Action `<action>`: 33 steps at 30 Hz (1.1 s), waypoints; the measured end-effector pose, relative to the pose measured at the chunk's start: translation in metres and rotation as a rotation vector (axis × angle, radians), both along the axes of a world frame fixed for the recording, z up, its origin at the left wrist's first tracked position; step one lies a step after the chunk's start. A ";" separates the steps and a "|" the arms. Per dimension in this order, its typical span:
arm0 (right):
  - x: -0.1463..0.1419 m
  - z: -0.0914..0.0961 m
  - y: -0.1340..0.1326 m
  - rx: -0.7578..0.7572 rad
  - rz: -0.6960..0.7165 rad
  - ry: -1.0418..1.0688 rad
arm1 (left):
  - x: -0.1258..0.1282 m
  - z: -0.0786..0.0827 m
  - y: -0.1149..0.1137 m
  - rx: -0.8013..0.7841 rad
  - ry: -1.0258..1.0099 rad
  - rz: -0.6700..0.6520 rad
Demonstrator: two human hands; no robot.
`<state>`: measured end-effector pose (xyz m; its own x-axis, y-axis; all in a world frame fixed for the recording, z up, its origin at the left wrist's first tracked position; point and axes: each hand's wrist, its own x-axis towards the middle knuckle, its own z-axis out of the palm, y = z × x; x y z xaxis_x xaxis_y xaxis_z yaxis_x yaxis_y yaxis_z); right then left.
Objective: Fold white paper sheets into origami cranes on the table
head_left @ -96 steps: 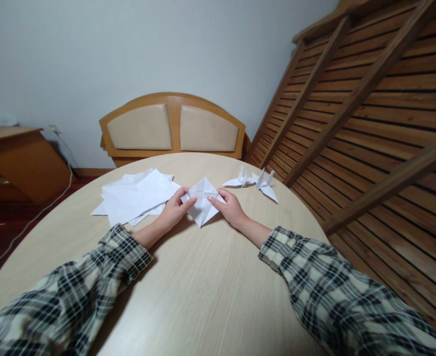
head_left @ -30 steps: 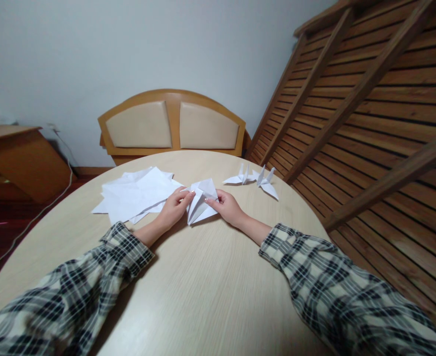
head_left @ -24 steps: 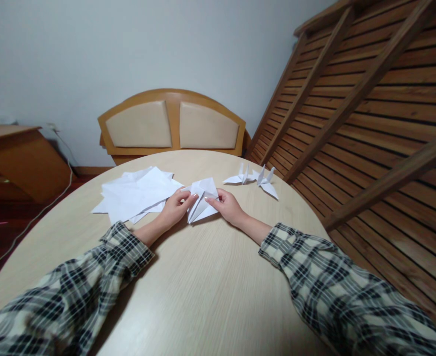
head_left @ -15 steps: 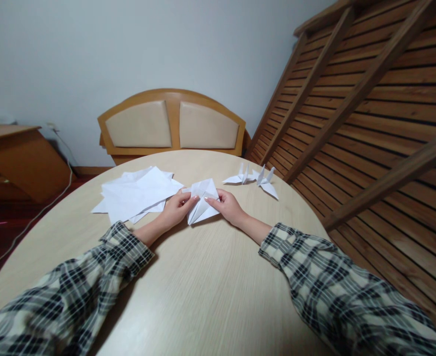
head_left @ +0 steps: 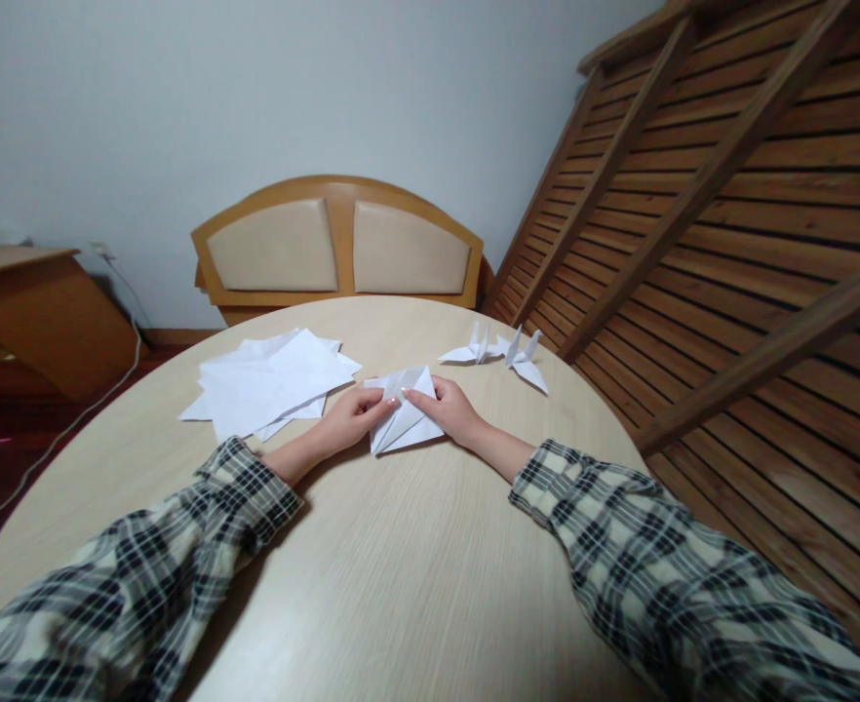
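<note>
A folded sheet of white paper (head_left: 410, 429) is held between my two hands, just over the middle of the round table. My left hand (head_left: 349, 421) grips its left side, thumb on top and fingers underneath. On the opposite side my right hand (head_left: 455, 409) pinches it the same way, and both thumb tips press near the paper's middle. Creases and layered flaps show on its face, with a corner pointing toward me. The fingers beneath the paper are hidden.
Left of my hands lies a loose pile of white paper sheets (head_left: 269, 385). Folded paper cranes (head_left: 522, 359) stand at the back right of the wooden table (head_left: 401, 585). Beyond the edge are a padded headboard (head_left: 411, 249) and a leaning slatted wooden frame (head_left: 693, 244).
The folded paper has come slightly closer to me and its flaps lie flatter and wider. My thumbs have shifted a little on it; the pile and cranes look the same.
</note>
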<state>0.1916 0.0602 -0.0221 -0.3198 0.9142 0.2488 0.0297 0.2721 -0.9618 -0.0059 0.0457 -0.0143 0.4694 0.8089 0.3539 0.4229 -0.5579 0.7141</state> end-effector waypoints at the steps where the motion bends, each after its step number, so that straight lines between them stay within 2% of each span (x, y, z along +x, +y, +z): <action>1: 0.000 0.000 0.000 0.003 0.000 -0.004 | 0.000 0.000 0.000 -0.006 0.002 -0.002; 9: -0.001 0.003 -0.003 0.049 -0.012 -0.004 | 0.003 0.003 -0.002 -0.005 0.025 0.024; 16: -0.001 0.001 0.000 -0.048 -0.034 0.092 | 0.003 0.004 -0.003 -0.012 0.008 0.003; 23: 0.000 -0.002 0.005 -0.074 -0.096 0.147 | 0.002 0.005 -0.002 0.057 0.024 0.000; 33: 0.003 -0.002 0.013 -0.138 -0.186 0.268 | 0.003 0.010 -0.005 0.059 -0.017 -0.020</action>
